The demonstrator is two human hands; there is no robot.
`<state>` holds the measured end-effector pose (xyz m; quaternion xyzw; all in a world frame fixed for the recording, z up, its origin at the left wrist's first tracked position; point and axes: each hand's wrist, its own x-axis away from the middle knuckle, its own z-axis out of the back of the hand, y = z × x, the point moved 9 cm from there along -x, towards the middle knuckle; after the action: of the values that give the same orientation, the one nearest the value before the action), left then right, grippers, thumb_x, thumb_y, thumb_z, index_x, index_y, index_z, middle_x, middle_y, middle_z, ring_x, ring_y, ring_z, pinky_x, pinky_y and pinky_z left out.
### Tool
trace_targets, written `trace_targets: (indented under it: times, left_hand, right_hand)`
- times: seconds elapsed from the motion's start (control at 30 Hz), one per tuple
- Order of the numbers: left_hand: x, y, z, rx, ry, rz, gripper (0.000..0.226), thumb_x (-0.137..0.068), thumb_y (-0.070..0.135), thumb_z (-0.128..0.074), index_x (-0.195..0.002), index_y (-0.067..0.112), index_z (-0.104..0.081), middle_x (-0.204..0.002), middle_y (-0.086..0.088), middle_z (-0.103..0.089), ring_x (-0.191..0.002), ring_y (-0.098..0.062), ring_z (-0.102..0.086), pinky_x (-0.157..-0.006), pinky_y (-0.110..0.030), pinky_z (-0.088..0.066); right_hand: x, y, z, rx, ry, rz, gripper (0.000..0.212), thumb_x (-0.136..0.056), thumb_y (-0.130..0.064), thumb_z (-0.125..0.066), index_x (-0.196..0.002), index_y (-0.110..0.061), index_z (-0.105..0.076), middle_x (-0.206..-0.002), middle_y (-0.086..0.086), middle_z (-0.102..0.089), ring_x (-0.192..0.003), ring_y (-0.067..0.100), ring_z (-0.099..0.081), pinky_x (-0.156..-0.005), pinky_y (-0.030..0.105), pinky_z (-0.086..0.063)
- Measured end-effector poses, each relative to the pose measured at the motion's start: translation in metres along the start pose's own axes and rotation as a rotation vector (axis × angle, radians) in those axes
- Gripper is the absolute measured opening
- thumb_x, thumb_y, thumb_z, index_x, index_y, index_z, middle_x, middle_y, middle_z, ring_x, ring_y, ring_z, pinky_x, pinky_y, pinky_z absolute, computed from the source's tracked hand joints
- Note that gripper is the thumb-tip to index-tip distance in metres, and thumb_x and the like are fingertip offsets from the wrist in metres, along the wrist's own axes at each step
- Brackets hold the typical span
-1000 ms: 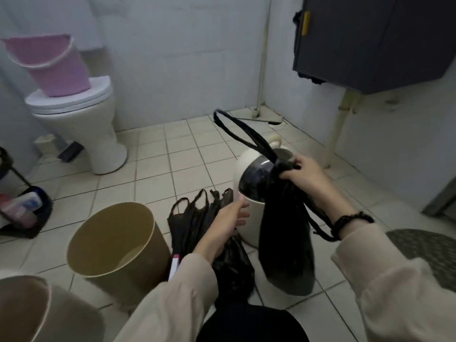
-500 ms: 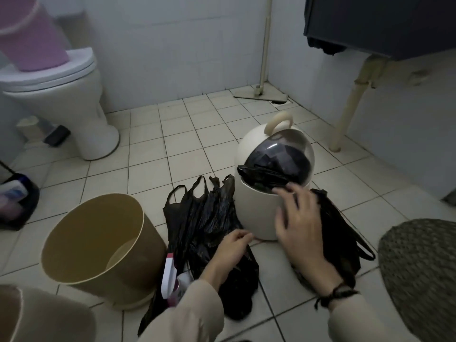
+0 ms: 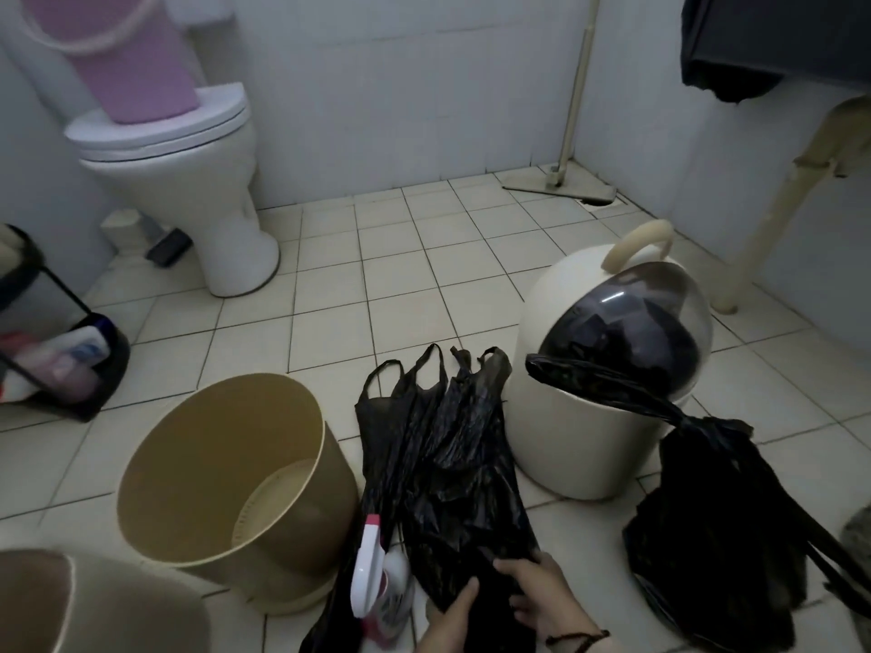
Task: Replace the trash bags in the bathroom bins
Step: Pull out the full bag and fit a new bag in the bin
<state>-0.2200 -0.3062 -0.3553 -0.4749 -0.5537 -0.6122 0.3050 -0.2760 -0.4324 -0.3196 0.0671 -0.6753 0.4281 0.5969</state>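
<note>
Bottom centre of the head view: left hand [image 3: 450, 615] and right hand [image 3: 542, 591] are both on the near end of the fresh black bags [image 3: 443, 445]. Fingers of each curl into the film with a thumb on top, so both have a pinch on it and hold nothing else.

The bundle lies flat on the floor tiles, handle loops pointing away. It sits between the tan bin [image 3: 198, 464] and the domed white bin [image 3: 565, 445], just beside each; contact unclear. Tan bin is open-topped and unlined. Domed bin shows dark film behind its lid; can't tell if that's a liner. Tied full bag [image 3: 707, 534] sits on the floor to its right, twisted neck lying across the bin front. Spray bottle [image 3: 372, 572] lies against the bundle's left edge.

Handling, my read: thin film, near weightless, limp and slick, and the layers cling. The hard part is peeling off one bag, not lifting. Rub an edge between thumb and finger to split a layer, then take that bag by its handle loops and shake it open. It likely tears if yanked against the stack.
</note>
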Motion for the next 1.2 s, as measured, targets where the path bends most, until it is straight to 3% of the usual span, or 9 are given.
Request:
trace_targets:
  times: [0.07,0.17,0.3,0.53,0.67,0.83,1.0,1.1,1.2]
  left_hand:
    - [-0.007,0.003,-0.006,-0.029,-0.080,-0.036,0.110,-0.045,0.051,-0.086,-0.136,0.006,-0.045,-0.130,-0.016,-0.059,-0.109,-0.021,-0.062,-0.086,-0.026,-0.052]
    - [0.042,0.036,-0.025,0.058,-0.225,-0.079,0.043,-0.089,0.047,-0.052,-0.084,0.005,-0.062,-0.053,-0.009,-0.070,-0.044,-0.009,-0.066,-0.049,-0.017,-0.050]
    - [0.088,0.094,-0.023,-0.033,-0.184,-0.207,0.031,-0.085,0.017,-0.063,-0.107,-0.004,-0.062,-0.083,-0.020,-0.068,-0.068,-0.029,-0.064,-0.045,-0.022,-0.050]
    - [0.286,0.246,-0.006,-0.550,-0.408,-0.690,0.024,-0.090,0.008,-0.049,-0.067,0.010,-0.056,-0.040,0.002,-0.058,-0.034,-0.008,-0.055,-0.037,-0.013,-0.042]
    - [0.364,0.286,0.052,-0.624,-0.436,-0.768,0.011,-0.077,0.005,-0.058,-0.083,0.011,-0.065,-0.071,-0.002,-0.072,-0.058,-0.010,-0.068,-0.054,-0.016,-0.052]
    - [0.334,0.325,0.149,-0.644,0.046,-0.998,0.022,-0.085,0.002,-0.061,-0.105,0.012,-0.061,-0.109,-0.012,-0.068,-0.100,-0.024,-0.065,-0.080,-0.030,-0.054]
    - [0.253,0.312,0.201,-0.599,0.408,-0.989,0.053,-0.083,0.006,-0.061,-0.134,0.014,-0.047,-0.126,-0.011,-0.058,-0.117,-0.029,-0.054,-0.088,-0.034,-0.049]
    - [0.204,0.280,0.228,-0.659,0.515,-0.754,0.068,-0.084,0.008,-0.052,-0.146,0.014,-0.025,-0.139,-0.019,-0.045,-0.124,-0.037,-0.047,-0.101,-0.045,-0.045]
    - [0.161,0.237,0.242,-0.525,0.438,-0.544,0.072,-0.088,0.013,-0.049,-0.149,0.012,-0.010,-0.141,-0.022,-0.039,-0.120,-0.040,-0.050,-0.079,-0.039,-0.054]
  right_hand:
    - [0.010,-0.016,-0.007,0.095,-0.064,0.030,0.021,-0.084,-0.004,-0.056,-0.103,-0.010,-0.061,-0.067,0.006,-0.053,-0.050,0.015,-0.044,-0.041,0.018,-0.035]
    - [0.046,-0.036,-0.020,0.121,-0.231,0.047,0.013,-0.084,0.000,-0.051,-0.080,-0.007,-0.061,-0.059,0.007,-0.048,-0.048,0.017,-0.044,-0.041,0.020,-0.042]
    - [0.102,-0.056,-0.027,0.184,-0.505,0.069,0.011,-0.090,-0.015,-0.057,-0.086,-0.009,-0.065,-0.069,0.009,-0.063,-0.056,0.021,-0.063,-0.054,0.028,-0.055]
    - [0.139,-0.124,-0.034,-0.260,-0.437,0.068,0.083,-0.070,-0.080,-0.044,-0.103,-0.006,-0.059,-0.096,0.018,-0.060,-0.074,0.031,-0.062,-0.070,0.044,-0.054]
    - [0.198,-0.181,-0.093,-0.669,-0.631,-0.022,0.069,-0.070,-0.063,-0.064,-0.106,-0.005,-0.061,-0.107,0.026,-0.061,-0.095,0.042,-0.057,-0.092,0.055,-0.043]
    - [0.279,-0.281,-0.120,-0.790,-0.649,0.536,0.020,-0.077,-0.006,-0.063,-0.097,-0.004,-0.065,-0.102,0.014,-0.068,-0.087,0.028,-0.066,-0.085,0.036,-0.054]
    - [0.317,-0.289,-0.152,-0.524,-0.388,0.923,0.020,-0.077,0.010,-0.062,-0.088,-0.007,-0.064,-0.079,0.002,-0.066,-0.065,0.010,-0.061,-0.054,0.014,-0.052]
    - [0.279,-0.251,-0.194,-0.208,-0.401,0.836,0.038,-0.076,0.007,-0.065,-0.113,-0.001,-0.062,-0.096,0.006,-0.068,-0.073,0.011,-0.062,-0.055,0.013,-0.052]
    - [0.230,-0.203,-0.224,0.222,-0.424,0.653,0.044,-0.079,0.001,-0.066,-0.122,0.001,-0.058,-0.104,0.010,-0.066,-0.085,0.019,-0.062,-0.072,0.022,-0.050]
